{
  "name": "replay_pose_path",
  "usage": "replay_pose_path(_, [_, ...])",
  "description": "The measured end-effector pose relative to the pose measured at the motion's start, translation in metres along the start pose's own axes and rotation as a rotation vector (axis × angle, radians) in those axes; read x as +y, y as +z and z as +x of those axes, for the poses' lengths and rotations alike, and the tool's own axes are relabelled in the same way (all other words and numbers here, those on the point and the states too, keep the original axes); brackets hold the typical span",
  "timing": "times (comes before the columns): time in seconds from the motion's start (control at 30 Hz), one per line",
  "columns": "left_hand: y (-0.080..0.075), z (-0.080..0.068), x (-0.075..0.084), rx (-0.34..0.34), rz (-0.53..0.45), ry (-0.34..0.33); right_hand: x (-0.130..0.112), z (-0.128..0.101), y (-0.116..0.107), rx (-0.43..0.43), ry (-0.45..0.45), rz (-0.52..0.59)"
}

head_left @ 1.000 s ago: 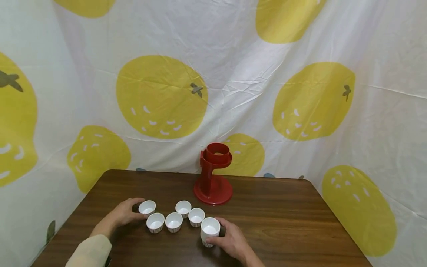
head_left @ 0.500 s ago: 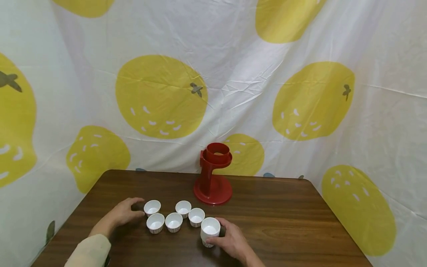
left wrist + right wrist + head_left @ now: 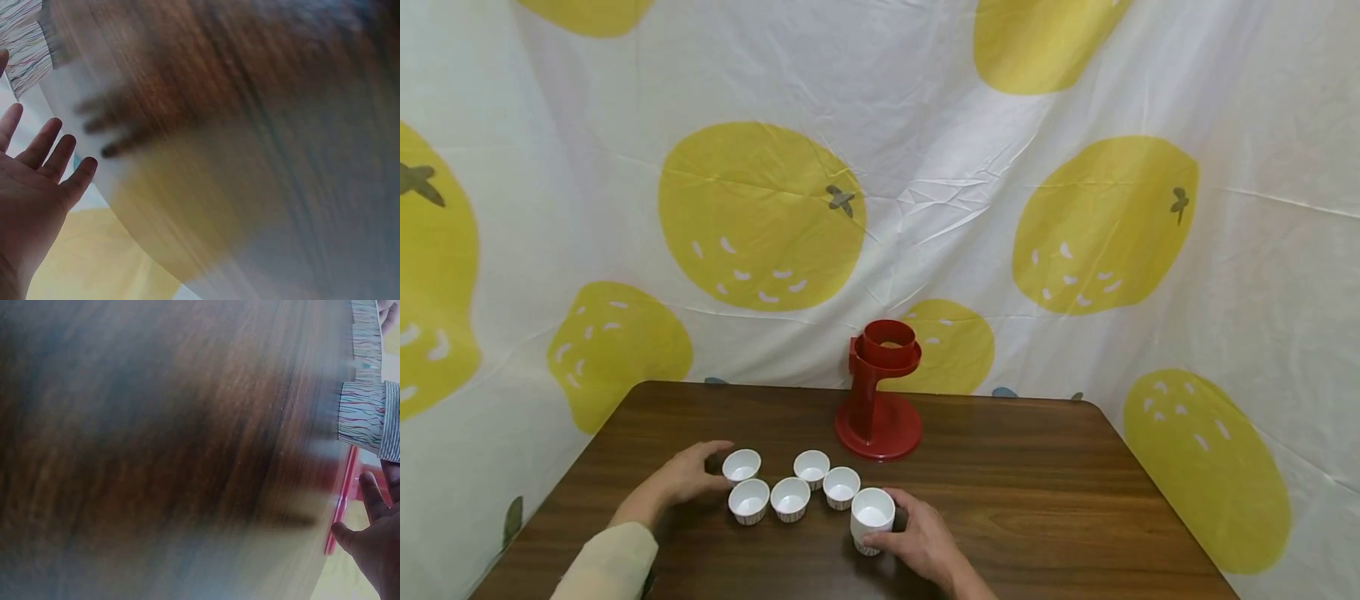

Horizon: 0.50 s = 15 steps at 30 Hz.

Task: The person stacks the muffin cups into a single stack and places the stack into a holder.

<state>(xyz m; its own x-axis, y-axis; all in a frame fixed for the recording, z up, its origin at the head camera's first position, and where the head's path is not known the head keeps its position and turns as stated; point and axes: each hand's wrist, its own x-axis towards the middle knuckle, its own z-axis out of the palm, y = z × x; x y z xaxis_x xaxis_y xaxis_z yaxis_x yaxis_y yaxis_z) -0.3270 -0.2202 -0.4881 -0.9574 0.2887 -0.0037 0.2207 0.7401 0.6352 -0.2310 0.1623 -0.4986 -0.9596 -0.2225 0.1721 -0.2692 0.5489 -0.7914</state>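
My left hand is at the left side of the far-left white cup, thumb and index finger at its wall. In the left wrist view its fingers are nearly straight and spread, with the cup and its wavy coloured lines beyond them. My right hand grips a taller pair of stacked white cups between thumb and fingers. Seen from the right wrist, that stack stands upright, a ribbed upper cup over a line-patterned one. Part of the right hand is cut off there.
Between the hands stand several more small white cups, upright and close together. Behind them is a red stand with a ring-shaped holder on top. The brown wooden table ends at a lemon-print cloth.
The far-left cup has shifted right, closer to the cup in front of it. My left hand has followed slightly to the right. The right hand and its stack have stayed still.
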Motion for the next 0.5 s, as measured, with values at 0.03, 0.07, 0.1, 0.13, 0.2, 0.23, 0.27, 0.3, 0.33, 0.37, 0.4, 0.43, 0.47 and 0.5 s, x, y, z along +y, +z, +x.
replay_pose_path(0.03, [0.001,0.001,0.0,-0.001,0.002,0.005,0.0,0.0,0.0,0.001,-0.003,0.0])
replay_pose_path(0.07, [0.001,0.002,0.001,-0.002,0.008,0.012,0.0,0.0,0.0,0.003,-0.008,-0.002])
replay_pose_path(0.1, [0.002,0.004,0.001,-0.004,0.005,0.013,0.0,0.0,0.0,0.004,-0.01,-0.002])
replay_pose_path(0.13, [0.002,0.005,0.001,-0.006,0.004,0.015,0.0,0.0,0.0,0.005,-0.012,-0.003])
replay_pose_path(0.2, [0.003,0.007,0.002,-0.011,0.009,0.021,0.0,0.0,0.0,0.007,-0.009,-0.004])
replay_pose_path(0.23, [0.004,0.008,0.002,-0.012,0.011,0.025,0.0,0.0,-0.001,0.008,-0.011,-0.007])
replay_pose_path(0.27, [0.005,0.01,0.002,-0.015,0.011,0.025,0.0,-0.001,-0.001,0.009,-0.013,-0.01])
replay_pose_path(0.3, [0.005,0.01,0.003,-0.016,0.008,0.02,0.0,-0.001,-0.001,0.008,-0.013,-0.011])
replay_pose_path(0.33, [0.006,0.011,0.003,-0.018,0.01,0.018,0.001,0.0,-0.001,0.009,-0.013,-0.014])
replay_pose_path(0.37, [0.006,0.012,0.004,-0.02,0.011,0.014,0.001,0.0,-0.001,0.01,-0.015,-0.016])
replay_pose_path(0.4, [0.006,0.012,0.005,-0.022,0.014,0.012,0.001,0.0,-0.001,0.009,-0.015,-0.015])
replay_pose_path(0.43, [0.006,0.013,0.006,-0.023,0.017,0.009,0.001,0.0,-0.001,0.008,-0.015,-0.015])
replay_pose_path(0.47, [0.007,0.013,0.006,-0.024,0.016,0.003,0.001,0.0,-0.001,0.008,-0.014,-0.013])
replay_pose_path(0.5, [0.006,0.013,0.007,-0.023,0.017,0.002,0.001,0.0,-0.002,0.008,-0.012,-0.012])
